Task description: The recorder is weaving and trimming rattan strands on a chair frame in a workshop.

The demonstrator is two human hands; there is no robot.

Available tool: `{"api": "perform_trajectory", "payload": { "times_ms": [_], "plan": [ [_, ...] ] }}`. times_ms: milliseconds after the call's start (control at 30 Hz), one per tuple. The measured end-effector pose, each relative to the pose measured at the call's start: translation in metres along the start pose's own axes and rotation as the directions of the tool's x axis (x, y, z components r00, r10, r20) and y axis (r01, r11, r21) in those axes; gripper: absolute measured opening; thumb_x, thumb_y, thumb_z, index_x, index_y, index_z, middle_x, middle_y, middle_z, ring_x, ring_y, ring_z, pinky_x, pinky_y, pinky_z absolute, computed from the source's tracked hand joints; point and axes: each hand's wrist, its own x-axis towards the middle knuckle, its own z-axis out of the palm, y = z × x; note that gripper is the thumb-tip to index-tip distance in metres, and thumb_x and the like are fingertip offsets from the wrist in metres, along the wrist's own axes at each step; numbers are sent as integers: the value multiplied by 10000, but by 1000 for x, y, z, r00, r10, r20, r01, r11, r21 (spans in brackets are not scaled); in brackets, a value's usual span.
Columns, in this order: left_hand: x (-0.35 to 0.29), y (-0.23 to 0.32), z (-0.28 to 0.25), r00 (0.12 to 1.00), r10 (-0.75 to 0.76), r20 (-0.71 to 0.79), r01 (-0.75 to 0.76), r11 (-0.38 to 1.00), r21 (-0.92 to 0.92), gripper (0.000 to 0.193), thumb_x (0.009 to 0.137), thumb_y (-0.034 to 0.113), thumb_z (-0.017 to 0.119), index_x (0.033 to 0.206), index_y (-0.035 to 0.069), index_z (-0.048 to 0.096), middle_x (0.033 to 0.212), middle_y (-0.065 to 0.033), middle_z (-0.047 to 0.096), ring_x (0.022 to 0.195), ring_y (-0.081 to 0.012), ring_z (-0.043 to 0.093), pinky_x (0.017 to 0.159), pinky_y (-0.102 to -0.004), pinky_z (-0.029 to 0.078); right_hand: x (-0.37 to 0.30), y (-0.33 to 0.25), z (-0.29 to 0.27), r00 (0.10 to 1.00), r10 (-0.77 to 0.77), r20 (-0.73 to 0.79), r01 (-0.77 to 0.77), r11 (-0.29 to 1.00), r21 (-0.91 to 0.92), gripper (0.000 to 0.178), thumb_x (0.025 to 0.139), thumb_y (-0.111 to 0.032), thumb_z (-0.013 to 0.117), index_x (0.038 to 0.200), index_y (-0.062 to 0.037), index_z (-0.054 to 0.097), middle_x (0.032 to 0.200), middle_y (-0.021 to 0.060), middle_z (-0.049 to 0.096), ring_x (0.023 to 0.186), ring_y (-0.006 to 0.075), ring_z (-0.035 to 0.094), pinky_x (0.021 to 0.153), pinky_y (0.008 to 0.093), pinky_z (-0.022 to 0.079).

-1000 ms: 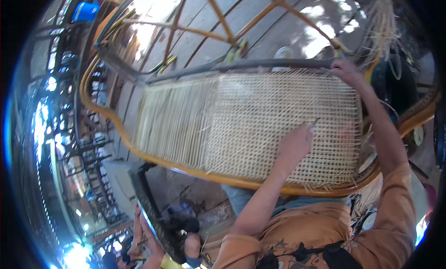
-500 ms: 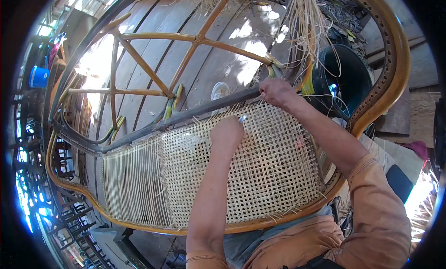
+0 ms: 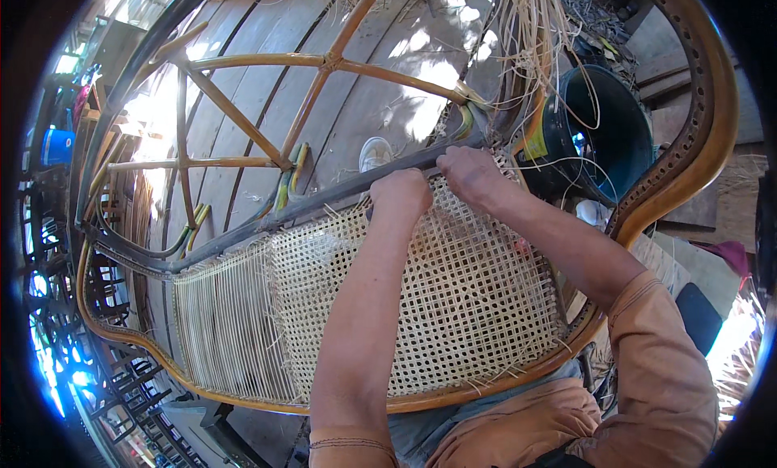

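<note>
Left hand (image 3: pixel 399 193): clenched on the far edge of the cane webbing (image 3: pixel 453 298).
Right hand (image 3: pixel 471 174): just beside it, pinching the same edge.
Bucket (image 3: pixel 599 132): far right.

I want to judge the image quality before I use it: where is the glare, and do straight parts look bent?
In the head view, sun patches on the plank floor are washed out. The lower corners also flare blue-white. The woven cane panel and both hands, left and right, stay evenly lit and sharp. The curved wooden frame bows more near the rim from fisheye distortion.
</note>
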Motion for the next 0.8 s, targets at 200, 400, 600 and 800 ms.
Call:
{"api": "perform_trajectory", "payload": {
  "times_ms": [200, 400, 600, 800],
  "plan": [
    [6, 7, -8, 998, 60, -14, -57, 987, 153, 306, 770, 179, 538, 1028, 55, 646, 1075, -140, 630, 1012, -280, 605, 857, -378, 484, -2, 1, 4, 987, 136, 84, -137, 991, 4, 118, 764, -47, 504, 830, -44, 601, 840, 163, 590, 832, 346, 605, 708, 431, 500],
    [19, 0, -10, 982, 186, 38, -188, 935, 301, 278, 810, 185, 555, 1055, 94, 652, 1119, -90, 626, 1024, -226, 609, 811, -338, 497, -2, 4, 5, 986, 89, 139, -91, 996, 11, 134, 772, -50, 510, 867, -34, 603, 872, 174, 584, 846, 348, 598, 733, 426, 494],
    [27, -19, -5, 967, 241, 79, -252, 949, 192, 280, 806, 222, 519, 984, 67, 669, 1054, -113, 644, 993, -251, 614, 819, -355, 496, 0, 6, 3, 978, 124, 170, -130, 991, 28, 114, 799, -94, 510, 847, -40, 599, 886, 172, 576, 844, 343, 591, 751, 423, 485],
    [27, -19, 0, 950, 310, 16, -308, 935, 176, 271, 786, 212, 533, 954, 57, 677, 1030, -125, 650, 959, -268, 624, 813, -361, 503, -2, 4, 1, 982, 120, 144, -130, 989, 66, 95, 797, -97, 517, 830, -37, 582, 864, 170, 565, 845, 362, 575, 757, 435, 472]
  ]
}}
